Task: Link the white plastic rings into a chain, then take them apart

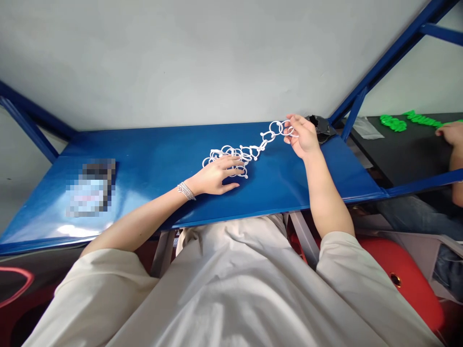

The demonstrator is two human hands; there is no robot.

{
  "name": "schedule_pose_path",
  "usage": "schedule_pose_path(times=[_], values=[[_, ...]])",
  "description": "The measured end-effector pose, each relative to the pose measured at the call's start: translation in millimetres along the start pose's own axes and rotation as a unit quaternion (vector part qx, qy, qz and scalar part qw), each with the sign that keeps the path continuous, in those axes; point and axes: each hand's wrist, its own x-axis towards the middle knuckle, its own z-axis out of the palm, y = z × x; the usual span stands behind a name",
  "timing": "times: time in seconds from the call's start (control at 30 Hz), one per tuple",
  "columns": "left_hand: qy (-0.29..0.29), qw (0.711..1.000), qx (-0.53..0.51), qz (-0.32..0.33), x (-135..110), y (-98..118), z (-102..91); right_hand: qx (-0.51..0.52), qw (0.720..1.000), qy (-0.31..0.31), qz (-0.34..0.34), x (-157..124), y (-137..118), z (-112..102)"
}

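A chain of white plastic rings (249, 152) lies across the blue table (144, 159), bunched in a loose heap at its left end. My left hand (219, 174) rests flat on that heap with its fingers stretched out; a silver bracelet sits on the wrist. My right hand (302, 135) is raised a little above the table's far right part and pinches the last rings of the chain between thumb and fingers, so the chain runs taut up to it.
A blurred dark rectangular object (90, 188) lies at the table's left. A crumpled dark bag (320, 126) sits behind my right hand. Blue frame bars rise at both sides. On a black table at the right lie green pieces (394, 123) beside another person's hand (452, 135).
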Motion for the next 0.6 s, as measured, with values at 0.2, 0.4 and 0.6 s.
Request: schedule_pose_path(times=[0.2, 0.4, 0.6], values=[[0.005, 0.999, -0.037, -0.010, -0.4, -0.4, 2.0, 0.033, 0.996, 0.088, -0.001, 20.2, 24.2, -13.0], [-0.002, 0.999, -0.020, -0.043, -1.2, 0.9, -5.6, 0.044, 0.977, 0.209, 0.021, 40.4, 37.9, -37.7], [0.015, 0.997, 0.009, -0.069, -1.9, -6.8, -10.0, 0.060, 0.921, 0.383, 0.029, 48.1, 34.4, -61.4]])
